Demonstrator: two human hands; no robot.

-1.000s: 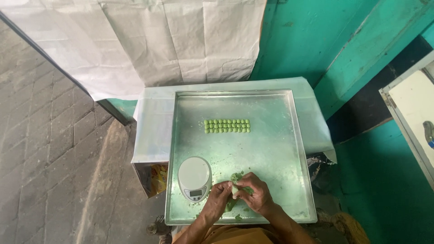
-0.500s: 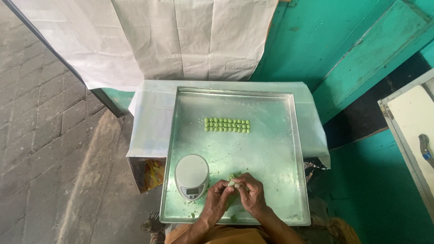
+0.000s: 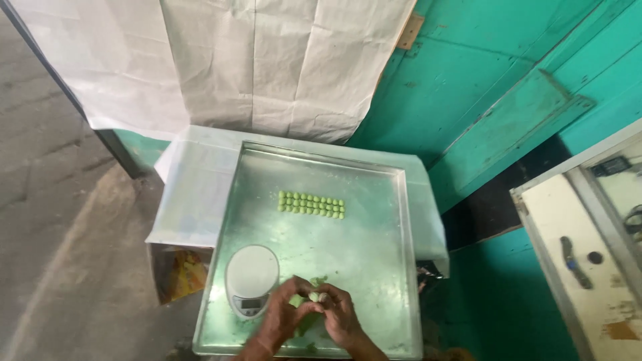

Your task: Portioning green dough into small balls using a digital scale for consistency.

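At near edge of metal tray (image 3: pixel 374 200), left hand (image 3: pixel 284 321) and right hand (image 3: pixel 341 319) meet, fingers pinching a small pale-green dough piece (image 3: pixel 314 296) between the tips. Looks like the shaping step: rolling one pellet. More green dough (image 3: pixel 304 321) sits under the hands, mostly hidden, so amount unclear. Next move calls for light, even pressure; the stuff looks soft and tacky. Just left: round white digital scale (image 3: pixel 252 275), smooth top. Further up tray: two neat rows of finished green balls (image 3: pixel 311 204), matte, uniform. Tray is shiny steel, scuffed, on a white-sheeted surface (image 3: pixel 194 194).
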